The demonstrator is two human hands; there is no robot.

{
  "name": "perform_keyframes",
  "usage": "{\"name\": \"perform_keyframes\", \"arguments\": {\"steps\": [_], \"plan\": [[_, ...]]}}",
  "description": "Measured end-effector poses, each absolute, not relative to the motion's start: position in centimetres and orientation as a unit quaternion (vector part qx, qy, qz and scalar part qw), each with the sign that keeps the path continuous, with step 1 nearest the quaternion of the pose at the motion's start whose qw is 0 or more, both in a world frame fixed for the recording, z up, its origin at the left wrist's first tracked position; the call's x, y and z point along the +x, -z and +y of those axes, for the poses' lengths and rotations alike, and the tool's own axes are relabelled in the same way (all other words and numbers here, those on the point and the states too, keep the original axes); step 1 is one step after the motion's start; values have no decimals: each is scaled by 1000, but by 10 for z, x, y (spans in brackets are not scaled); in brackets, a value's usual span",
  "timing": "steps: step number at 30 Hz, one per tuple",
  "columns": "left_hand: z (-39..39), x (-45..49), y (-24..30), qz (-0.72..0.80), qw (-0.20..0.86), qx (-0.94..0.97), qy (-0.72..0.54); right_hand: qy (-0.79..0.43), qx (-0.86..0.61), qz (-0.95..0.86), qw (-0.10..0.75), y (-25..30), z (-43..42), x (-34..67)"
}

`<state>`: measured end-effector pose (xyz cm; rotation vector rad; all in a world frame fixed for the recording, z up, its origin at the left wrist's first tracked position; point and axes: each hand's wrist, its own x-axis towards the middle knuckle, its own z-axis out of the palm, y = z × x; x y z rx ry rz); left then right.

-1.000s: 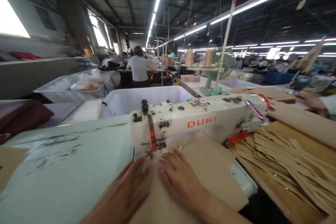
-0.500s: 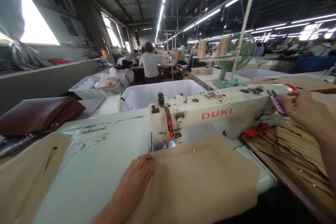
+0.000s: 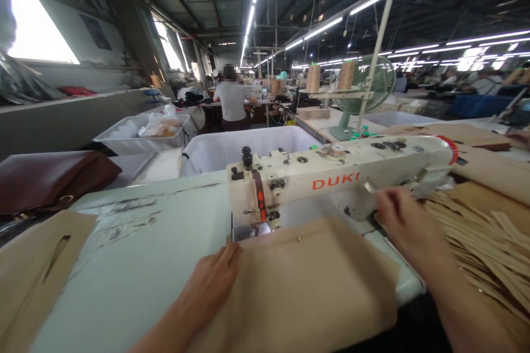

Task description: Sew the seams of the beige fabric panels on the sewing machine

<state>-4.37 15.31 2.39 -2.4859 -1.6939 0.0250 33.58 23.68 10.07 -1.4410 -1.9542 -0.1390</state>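
Note:
My left hand [image 3: 212, 281] lies flat, fingers together, on the left edge of a tan fabric piece [image 3: 314, 281] spread on the table in front of a cream DUKI sewing machine [image 3: 331, 176]. The fabric's far edge sits under the needle head [image 3: 256, 215]. My right hand [image 3: 403, 220] is blurred at the right, low by the machine's base. Its fingers are curled round small snips, whose metal tip [image 3: 370, 187] sticks out toward the machine. Beside that hand lies a pile of tan strips [image 3: 488, 242].
Another tan piece with a slit [image 3: 37, 265] lies at the table's left, behind it a brown bag [image 3: 49, 179]. White bins [image 3: 244, 149] stand beyond the table. Thread cones [image 3: 313, 78] and a green fan [image 3: 372, 85] rise behind the machine. A person [image 3: 232, 102] works further back.
My right hand left the fabric, reached to the pink snips on the machine's right end, and has come back down toward the fabric with them. My left hand stayed on the fabric.

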Motion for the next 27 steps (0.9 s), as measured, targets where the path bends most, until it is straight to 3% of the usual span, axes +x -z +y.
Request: {"name": "perform_keyframes", "arguments": {"steps": [4, 10, 27], "plan": [[152, -43, -25, -582, 94, -807, -26, -143, -483, -842, 194, -49, 182, 209], [151, -43, -28, -557, 115, -821, -49, -108, -463, -877, 74, -29, 184, 157], [149, -50, -15, -549, 193, -812, -48, -96, -444, -884, 107, -18, 183, 146]]}}
